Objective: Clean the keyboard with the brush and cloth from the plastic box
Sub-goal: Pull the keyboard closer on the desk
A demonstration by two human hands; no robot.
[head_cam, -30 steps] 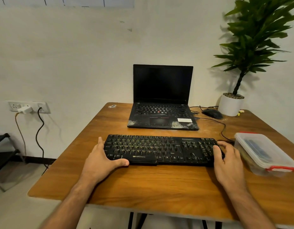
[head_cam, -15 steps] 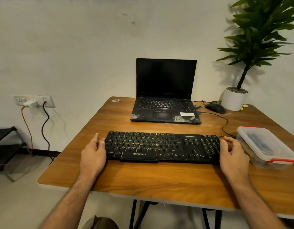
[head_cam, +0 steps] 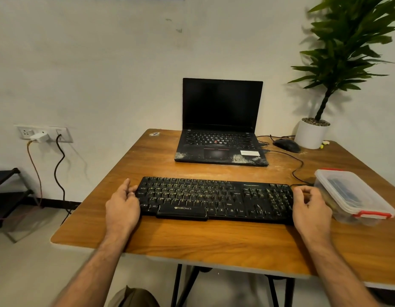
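Observation:
A black keyboard (head_cam: 214, 198) lies flat across the middle of the wooden table (head_cam: 214, 238). My left hand (head_cam: 123, 204) rests at its left end, with relaxed fingers touching the edge. At the keyboard's right end sits my right hand (head_cam: 311, 207), fingers loosely curled and holding nothing. Just right of that hand stands the clear plastic box (head_cam: 351, 193), its lid on and a red clip at the front. Something dark shows through the lid; I cannot make out the brush or cloth.
An open black laptop (head_cam: 221, 129) stands behind the keyboard. A black mouse (head_cam: 286, 145) and a white plant pot (head_cam: 311, 134) sit at the back right. A black cable (head_cam: 297, 169) runs from the laptop toward the box. The table's front edge is close to me.
My left thumb has come off the keyboard's front and my right hand has slid off its right corner. Both hands now sit at the ends. The view has pulled back.

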